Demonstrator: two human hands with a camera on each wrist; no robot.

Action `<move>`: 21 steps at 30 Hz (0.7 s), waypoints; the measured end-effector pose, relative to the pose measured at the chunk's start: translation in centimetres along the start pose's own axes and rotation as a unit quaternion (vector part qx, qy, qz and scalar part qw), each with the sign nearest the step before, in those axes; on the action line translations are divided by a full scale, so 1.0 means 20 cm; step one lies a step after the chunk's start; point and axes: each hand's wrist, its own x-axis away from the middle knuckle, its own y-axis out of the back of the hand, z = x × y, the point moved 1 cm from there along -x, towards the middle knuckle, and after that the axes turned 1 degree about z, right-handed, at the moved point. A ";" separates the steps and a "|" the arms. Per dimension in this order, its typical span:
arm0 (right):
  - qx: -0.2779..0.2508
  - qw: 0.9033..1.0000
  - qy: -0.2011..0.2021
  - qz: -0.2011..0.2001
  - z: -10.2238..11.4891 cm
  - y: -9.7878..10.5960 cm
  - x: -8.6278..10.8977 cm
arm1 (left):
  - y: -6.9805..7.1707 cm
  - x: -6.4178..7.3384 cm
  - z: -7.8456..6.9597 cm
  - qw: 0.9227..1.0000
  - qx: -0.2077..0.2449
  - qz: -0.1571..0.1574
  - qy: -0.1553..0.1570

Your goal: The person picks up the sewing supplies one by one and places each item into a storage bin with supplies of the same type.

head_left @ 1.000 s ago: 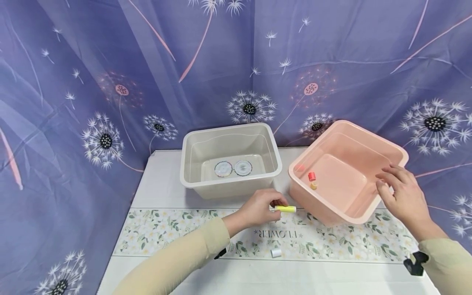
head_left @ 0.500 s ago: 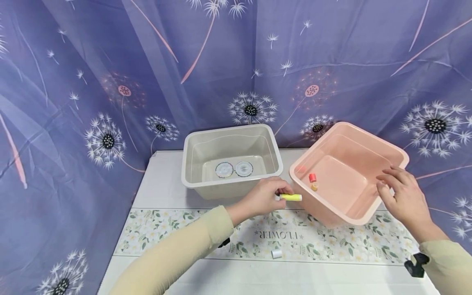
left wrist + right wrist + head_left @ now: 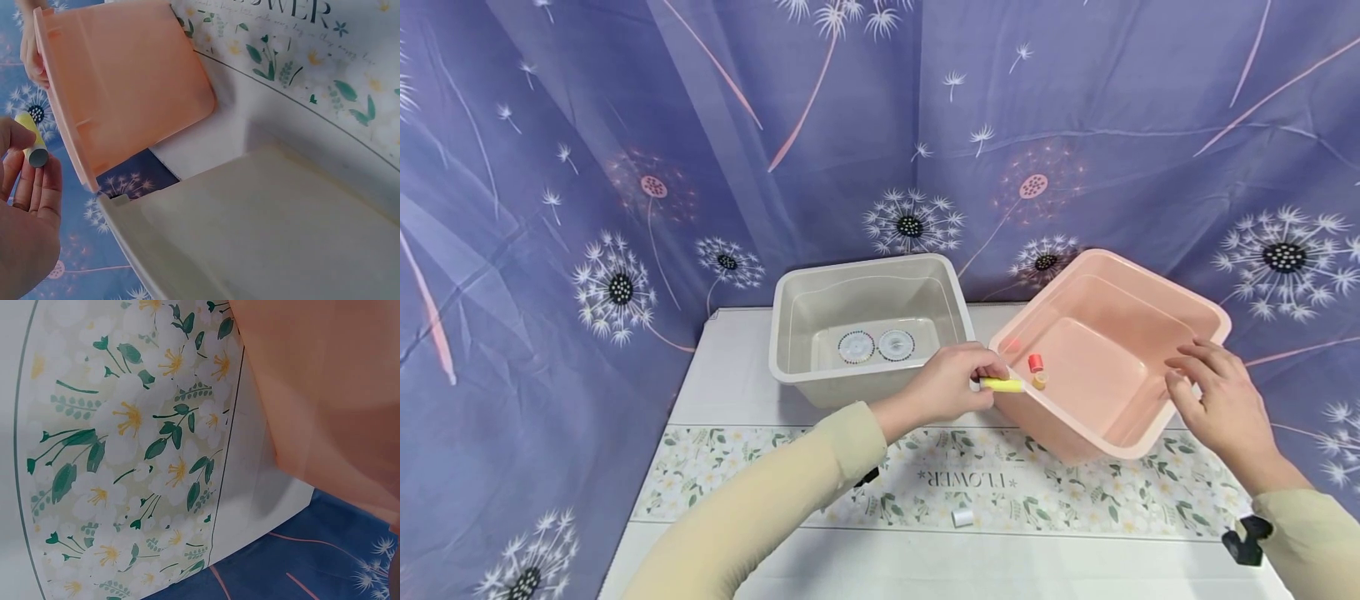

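My left hand [image 3: 951, 383] pinches a yellow spool of thread [image 3: 1002, 385] between thumb and fingers, lying sideways and overlapping the near left rim of the pink basin [image 3: 1052, 404] in the head view. In the left wrist view, the spool's grey end [image 3: 38, 157] faces the camera. Inside the basin lie a red spool [image 3: 1036, 362] and a small orange-yellow spool [image 3: 1040, 380] by the left wall. Over the right rim rests my right hand [image 3: 1221, 400], its fingers loosely bent and reaching inside the basin. The right wrist view shows only the basin's outer wall [image 3: 331, 394].
Left of the pink basin stands a grey basin [image 3: 842, 387], with two round pin wheels [image 3: 856, 347] on its floor. A white spool [image 3: 962, 517] lies near the front of the flower-printed tabletop [image 3: 745, 458]. Behind hangs a purple dandelion curtain [image 3: 820, 217].
My left hand has carried the yellow spool up and to the right, from above the tabletop to the pink basin's rim. My right hand stays in place.
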 end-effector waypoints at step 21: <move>-0.005 1.000 -0.003 -0.002 0.00 0.00 0.00 | 0.02 -0.20 -0.07 0.999 -0.046 0.013 0.008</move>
